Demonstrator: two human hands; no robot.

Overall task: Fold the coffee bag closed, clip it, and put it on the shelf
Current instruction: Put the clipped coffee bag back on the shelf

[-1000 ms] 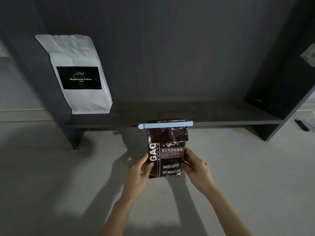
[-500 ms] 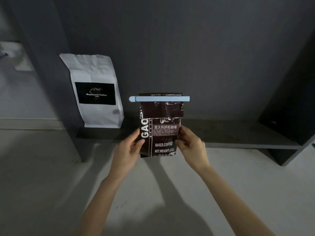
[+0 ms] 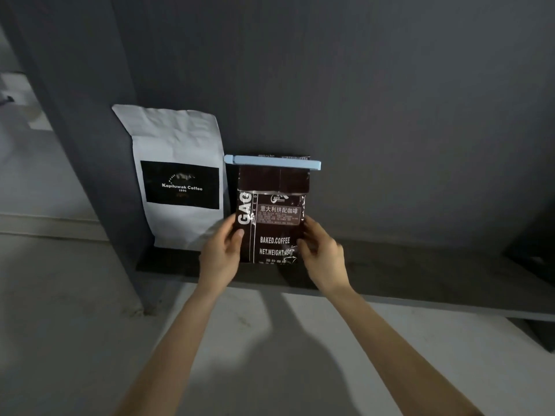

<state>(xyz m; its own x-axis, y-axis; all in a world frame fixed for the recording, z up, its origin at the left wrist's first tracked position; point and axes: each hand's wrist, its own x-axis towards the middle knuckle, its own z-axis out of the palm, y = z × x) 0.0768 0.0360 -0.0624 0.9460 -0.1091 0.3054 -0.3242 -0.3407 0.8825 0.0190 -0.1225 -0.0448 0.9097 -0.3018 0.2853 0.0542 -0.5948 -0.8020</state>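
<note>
A dark brown coffee bag (image 3: 274,217) stands upright on the dark shelf board (image 3: 420,274), its top folded over and held by a long pale blue clip (image 3: 271,162). My left hand (image 3: 220,256) grips the bag's lower left edge, thumb on its front. My right hand (image 3: 322,256) holds the lower right edge. The bag's bottom is partly hidden behind my hands, so whether it rests fully on the board cannot be told.
A taller white coffee bag (image 3: 177,175) with a black label stands on the shelf just left of the brown bag. The shelf's dark left upright (image 3: 99,163) rises beside it. A dark back panel (image 3: 390,115) is behind. Pale floor (image 3: 75,325) lies below.
Both hands carried the clipped bag up and forward from above the floor onto the shelf, next to the white bag. My view has moved closer to the shelf.
</note>
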